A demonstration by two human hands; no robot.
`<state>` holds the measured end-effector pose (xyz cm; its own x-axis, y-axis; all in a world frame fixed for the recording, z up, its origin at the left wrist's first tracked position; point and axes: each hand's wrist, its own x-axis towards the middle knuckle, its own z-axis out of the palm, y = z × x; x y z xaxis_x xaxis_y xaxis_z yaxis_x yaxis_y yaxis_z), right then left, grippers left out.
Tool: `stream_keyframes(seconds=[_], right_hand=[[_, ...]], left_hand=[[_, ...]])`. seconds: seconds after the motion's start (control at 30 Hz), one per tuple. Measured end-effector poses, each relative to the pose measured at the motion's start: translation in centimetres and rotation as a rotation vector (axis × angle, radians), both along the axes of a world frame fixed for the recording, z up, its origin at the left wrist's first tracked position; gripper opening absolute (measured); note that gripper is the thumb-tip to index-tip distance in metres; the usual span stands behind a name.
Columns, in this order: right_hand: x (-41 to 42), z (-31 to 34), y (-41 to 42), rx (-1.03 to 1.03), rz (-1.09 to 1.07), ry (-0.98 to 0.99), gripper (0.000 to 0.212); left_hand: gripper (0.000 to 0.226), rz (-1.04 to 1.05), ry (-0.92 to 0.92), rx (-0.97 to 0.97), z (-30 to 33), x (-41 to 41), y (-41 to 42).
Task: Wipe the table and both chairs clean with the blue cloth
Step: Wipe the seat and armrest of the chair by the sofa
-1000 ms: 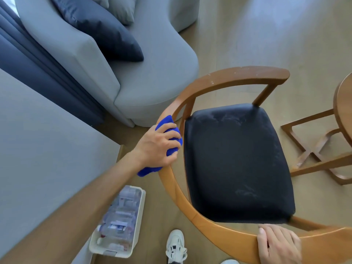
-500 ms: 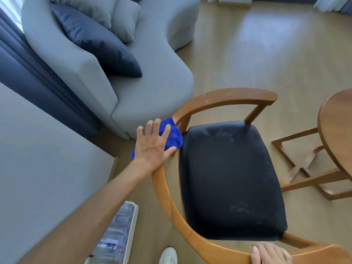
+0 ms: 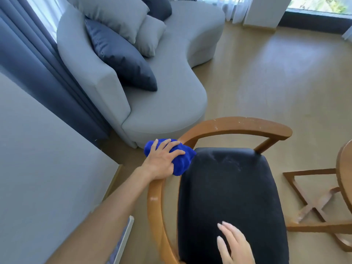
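Note:
The blue cloth [image 3: 183,161] is bunched on the left bend of the chair's curved wooden rail [image 3: 238,125]. My left hand [image 3: 162,159] lies over it, fingers draped across the top and thumb tucked at its side, holding it against the wood. The rail shows small pale specks. The chair's dark padded seat [image 3: 228,187] has faint dusty marks near its far edge. My right hand [image 3: 236,244] is over the near part of the seat with straight, spread fingers and holds nothing. The round wooden table [image 3: 345,180] shows only as an edge at the far right.
A grey curved sofa [image 3: 167,111] with dark and grey cushions stands just beyond the chair. A grey wall [image 3: 47,168] and dark curtain [image 3: 38,77] fill the left. The table's crossed wooden base [image 3: 314,208] lies right of the chair. A white bin's edge [image 3: 126,235] shows under my left arm.
My left hand slid the cloth along the rail toward the far bend. My right hand left the near rail and now is over the seat. The view tilted upward.

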<state>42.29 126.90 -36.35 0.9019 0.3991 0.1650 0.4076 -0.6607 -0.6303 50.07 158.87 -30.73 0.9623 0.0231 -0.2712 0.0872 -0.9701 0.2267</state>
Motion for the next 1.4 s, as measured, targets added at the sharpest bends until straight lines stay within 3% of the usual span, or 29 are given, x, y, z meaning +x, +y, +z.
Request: stream_keyframes(seconds=[0.07, 0.2, 0.3, 0.37, 0.47, 0.53, 0.6, 0.87, 1.07, 1.27, 1.4], right_hand=[[4.3, 1.8, 4.6, -0.027, 0.111, 0.009, 0.046], [11.9, 2.7, 14.3, -0.116, 0.334, -0.058, 0.061], [14.4, 3.0, 18.9, -0.189, 0.501, -0.026, 0.068], [15.1, 2.4, 20.6, -0.233, 0.581, -0.019, 0.064], [16.0, 1.3, 21.0, -0.224, 0.641, -0.185, 0.053], [16.6, 0.3, 20.9, -0.194, 0.626, -0.248, 0.045], [16.9, -0.2, 21.1, -0.177, 0.613, -0.300, 0.041], [22.6, -2.9, 22.2, -0.205, 0.384, -0.458, 0.027], [31.1, -3.1, 15.6, -0.363, 0.249, -0.589, 0.036], [38.4, -1.9, -0.7, -0.523, -0.265, -0.365, 0.046], [39.1, -1.9, -0.5, -0.482, -0.556, -0.265, 0.046]], left_hand=[[0.058, 0.081, -0.020, -0.084, 0.3, 1.1, -0.3], [0.060, 0.230, -0.109, -0.295, 0.0, 0.8, -0.8], [0.067, 0.460, -0.172, -0.501, 0.5, 0.5, -0.4], [0.058, 0.619, -0.263, -0.422, 0.3, -0.7, -0.2], [0.036, 0.808, -0.321, -0.185, -0.9, -3.1, -1.5], [0.027, 0.945, -0.207, -0.220, -1.2, -3.7, -2.8], [0.028, 0.936, -0.084, -0.195, -1.6, -3.5, -3.1], [0.038, 0.591, 0.098, 0.015, -3.1, 3.8, -2.5], [0.058, 0.465, 0.189, 0.050, -5.2, 9.6, -2.3], [0.057, 0.496, 0.121, -0.061, -7.0, 13.6, -2.1], [0.052, 0.499, 0.017, -0.075, -7.5, 14.8, -2.9]])
